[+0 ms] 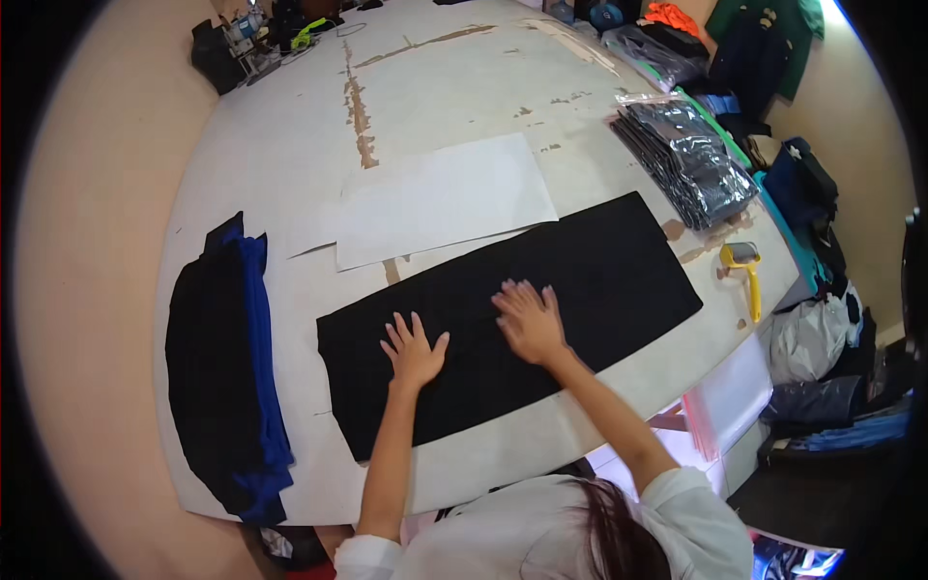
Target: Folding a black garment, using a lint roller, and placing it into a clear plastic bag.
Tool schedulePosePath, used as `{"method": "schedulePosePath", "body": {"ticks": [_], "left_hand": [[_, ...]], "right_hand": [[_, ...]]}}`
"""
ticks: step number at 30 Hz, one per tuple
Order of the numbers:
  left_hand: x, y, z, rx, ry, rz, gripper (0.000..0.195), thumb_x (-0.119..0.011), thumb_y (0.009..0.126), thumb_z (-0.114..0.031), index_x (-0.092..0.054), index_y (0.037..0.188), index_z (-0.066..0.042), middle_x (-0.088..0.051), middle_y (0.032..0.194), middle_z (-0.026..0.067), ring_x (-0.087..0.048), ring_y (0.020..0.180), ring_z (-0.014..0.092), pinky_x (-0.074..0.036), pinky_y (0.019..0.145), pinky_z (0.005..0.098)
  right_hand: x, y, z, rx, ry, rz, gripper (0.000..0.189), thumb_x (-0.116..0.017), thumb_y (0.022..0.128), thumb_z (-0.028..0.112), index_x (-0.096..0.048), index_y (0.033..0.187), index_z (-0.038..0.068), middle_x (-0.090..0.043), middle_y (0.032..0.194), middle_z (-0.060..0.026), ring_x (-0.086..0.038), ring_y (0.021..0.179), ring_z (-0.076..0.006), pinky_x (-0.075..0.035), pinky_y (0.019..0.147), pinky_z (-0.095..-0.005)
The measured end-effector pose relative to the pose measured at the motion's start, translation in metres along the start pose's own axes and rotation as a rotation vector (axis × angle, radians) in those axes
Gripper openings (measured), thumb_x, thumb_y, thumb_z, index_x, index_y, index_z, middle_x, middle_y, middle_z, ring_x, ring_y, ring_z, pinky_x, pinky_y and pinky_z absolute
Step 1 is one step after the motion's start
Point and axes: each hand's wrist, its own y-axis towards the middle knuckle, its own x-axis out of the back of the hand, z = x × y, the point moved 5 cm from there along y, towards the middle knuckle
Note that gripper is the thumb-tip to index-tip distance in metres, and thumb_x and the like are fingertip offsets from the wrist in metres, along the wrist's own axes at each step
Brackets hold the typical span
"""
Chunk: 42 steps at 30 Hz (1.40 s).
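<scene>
A long piece of black fabric (464, 377) lies flat and slanted on the white table (275, 145). My left hand (415, 355) rests on its left half, palm down with fingers spread. On the fabric's middle lies my right hand (529, 322), also palm down, fingers apart and slightly blurred. Neither hand grips anything. White sheets of paper (442, 203) lie just beyond the fabric, one edge against its far side. To the left is a stack of black fabric (214, 377) with blue fabric (268, 362) along its right side.
A yellow-handled lint roller (752, 286) lies near the table's right edge. Behind it sits a pile of dark items in clear plastic bags (689, 159). Garments and bags crowd the right side, including a whitish plastic bag (808, 341). A machine (246, 36) stands at the far left corner.
</scene>
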Motion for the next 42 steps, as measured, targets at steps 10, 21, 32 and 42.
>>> {"method": "schedulePosePath", "body": {"ticks": [10, 21, 32, 42], "left_hand": [[-0.018, -0.014, 0.004, -0.134, 0.070, -0.339, 0.067, -0.044, 0.085, -0.049, -0.027, 0.138, -0.010, -0.017, 0.144, 0.0163, -0.012, 0.133, 0.036, -0.005, 0.104, 0.0553], [-0.024, -0.080, 0.003, -0.145, 0.080, -0.275, 0.063, -0.049, 0.086, -0.040, -0.029, 0.137, -0.008, -0.019, 0.144, 0.0160, -0.014, 0.133, 0.036, -0.008, 0.104, 0.0535], [-0.007, -0.064, -0.097, -0.148, -0.240, -0.574, 0.033, -0.055, 0.086, -0.020, -0.053, 0.117, -0.008, -0.049, 0.116, 0.0114, -0.049, 0.103, 0.026, -0.038, 0.089, 0.0364], [-0.116, 0.040, -0.411, -0.559, -0.550, -0.044, 0.021, -0.061, 0.077, -0.019, -0.060, 0.086, -0.001, -0.059, 0.083, 0.0139, -0.058, 0.072, 0.025, -0.047, 0.067, 0.0331]], "right_hand": [[0.070, -0.034, -0.252, -0.713, -0.281, -0.034, 0.045, -0.033, 0.091, 0.039, -0.035, 0.133, 0.024, -0.029, 0.142, 0.0010, -0.023, 0.132, -0.0225, -0.011, 0.105, -0.0531], [0.092, -0.113, -0.223, -0.677, -0.320, -0.078, 0.045, -0.038, 0.090, 0.036, -0.037, 0.133, 0.022, -0.030, 0.141, 0.0001, -0.024, 0.131, -0.0248, -0.012, 0.104, -0.0528], [0.140, -0.154, -0.247, -0.532, 0.169, -0.211, 0.038, -0.054, 0.082, 0.019, -0.048, 0.118, 0.008, -0.044, 0.123, -0.0148, -0.039, 0.114, -0.0328, -0.029, 0.097, -0.0410], [0.170, -0.188, -0.287, -0.688, 0.445, 0.197, 0.034, -0.065, 0.074, 0.016, -0.047, 0.099, 0.001, -0.051, 0.068, -0.0145, -0.050, 0.061, -0.0315, -0.042, 0.060, -0.0388]]}}
